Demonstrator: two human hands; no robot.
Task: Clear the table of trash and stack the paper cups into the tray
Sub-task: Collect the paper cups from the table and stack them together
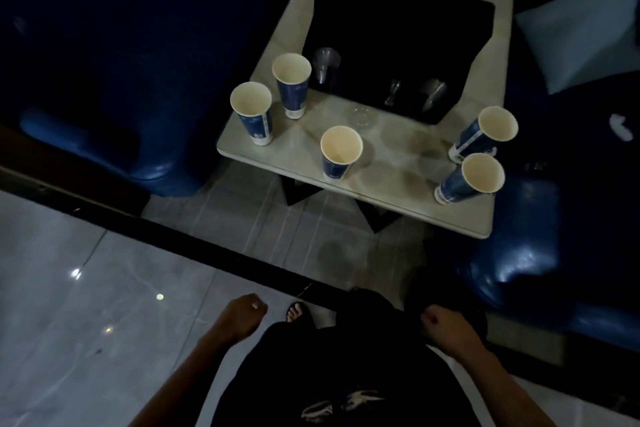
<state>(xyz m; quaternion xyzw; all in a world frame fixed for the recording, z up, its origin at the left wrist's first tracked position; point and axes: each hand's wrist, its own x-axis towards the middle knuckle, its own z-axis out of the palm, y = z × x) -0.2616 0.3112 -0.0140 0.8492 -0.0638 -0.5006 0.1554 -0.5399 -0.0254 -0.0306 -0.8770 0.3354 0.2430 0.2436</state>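
Several blue-and-white paper cups stand upright on a pale table (398, 191): two at the left (252, 114) (291, 83), one near the front middle (340, 152), two at the right edge (485, 133) (471, 178). A black tray (398, 28) lies on the far half of the table, with clear glasses (325, 64) (433, 94) on its near side. A low clear glass (362, 118) sits just in front of the tray. My left hand (244, 315) and right hand (441, 321) hang low near my body, both fisted and holding nothing, well short of the table.
Blue padded seats flank the table on the left (104, 135) and right (540, 253). A pale cushion (581, 31) rests at the far right. A dark floor strip (207, 246) crosses between me and the table. The room is dim.
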